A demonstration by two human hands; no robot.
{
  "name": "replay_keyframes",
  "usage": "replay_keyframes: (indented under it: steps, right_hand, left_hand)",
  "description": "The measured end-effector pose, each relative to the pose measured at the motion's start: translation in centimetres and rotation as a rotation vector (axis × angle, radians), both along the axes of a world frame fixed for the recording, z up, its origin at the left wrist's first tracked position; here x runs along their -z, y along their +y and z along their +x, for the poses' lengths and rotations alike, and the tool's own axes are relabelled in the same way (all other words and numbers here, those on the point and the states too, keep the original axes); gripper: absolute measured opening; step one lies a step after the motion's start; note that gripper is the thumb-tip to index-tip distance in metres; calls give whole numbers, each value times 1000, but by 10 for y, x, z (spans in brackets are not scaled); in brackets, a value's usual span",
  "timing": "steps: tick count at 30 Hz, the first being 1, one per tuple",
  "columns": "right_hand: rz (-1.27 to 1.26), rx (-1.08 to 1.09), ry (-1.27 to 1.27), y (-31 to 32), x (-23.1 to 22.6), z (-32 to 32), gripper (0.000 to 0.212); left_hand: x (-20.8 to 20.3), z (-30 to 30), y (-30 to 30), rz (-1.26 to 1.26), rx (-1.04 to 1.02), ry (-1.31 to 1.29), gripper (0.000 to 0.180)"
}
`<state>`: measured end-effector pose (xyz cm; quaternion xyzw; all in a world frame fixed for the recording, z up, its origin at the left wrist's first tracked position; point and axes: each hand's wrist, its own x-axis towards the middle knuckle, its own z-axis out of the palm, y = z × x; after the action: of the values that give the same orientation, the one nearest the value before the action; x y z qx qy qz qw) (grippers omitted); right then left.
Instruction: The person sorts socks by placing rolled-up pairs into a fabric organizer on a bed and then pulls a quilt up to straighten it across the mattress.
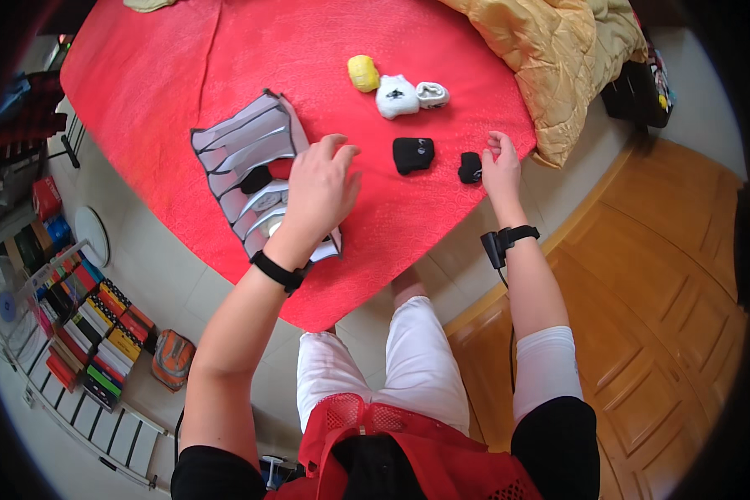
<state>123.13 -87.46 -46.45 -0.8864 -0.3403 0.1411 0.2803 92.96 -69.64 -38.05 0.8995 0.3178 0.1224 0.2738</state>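
grey, dark-edged fabric organizer [240, 127], divided into long narrow compartments, lies aslant left of centre on a broad red patterned cloth [300, 50] in the upper middle of the frame. the bare left hand [321, 179] hangs over the organizer's right side, its fingers spread and slightly bent, with nothing seen in them; the palm is hidden. the bare right hand [502, 167], right of centre, has loosely parted fingers and grips nothing visible; its thumb is at or just beside a small black rolled fabric bundle [470, 168], contact unclear.

the filling looks partly done. a black rolled bundle [256, 178], a red fabric bundle [281, 168] and grey and white pieces sit in the middle and lower compartments, while the upper ones look flat. five bundles remain outside: a white rolled one [397, 98], a squarish black one [412, 156], a yellow rounded one [362, 73], a smaller white one [432, 95] touching the first, and the small black one.

the larger white bundle bears a dark emblem and the squarish black one a pale mark; neither is legible.
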Motion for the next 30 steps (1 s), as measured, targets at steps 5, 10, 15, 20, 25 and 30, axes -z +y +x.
replay_keyframes:
  steps: [5, 10, 15, 20, 25, 30]
  right_hand:
    - [-109, 62, 158, -37, 25, 22, 43]
    - [-111, 16, 262, -54, 43, 15, 45]
    - [-109, -29, 326, -51, 44, 3, 49]
    - [-130, -77, 402, -36, 28, -10, 49]
    - [-106, -105, 393, -31, 15, -20, 52]
    - [31, -217, 438, -34, 22, -30, 52]
  left_hand:
    - [24, 60, -25, -140, 79, 119, 47]
    - [60, 96, -39, -148, 49, 177, 56]
    - [81, 116, -46, -296, -82, 247, 63]
    - [90, 118, -52, -312, -102, 260, 66]
    - [80, 117, -63, -397, -83, 324, 56]
    - [64, 102, -69, -374, -129, 195, 44]
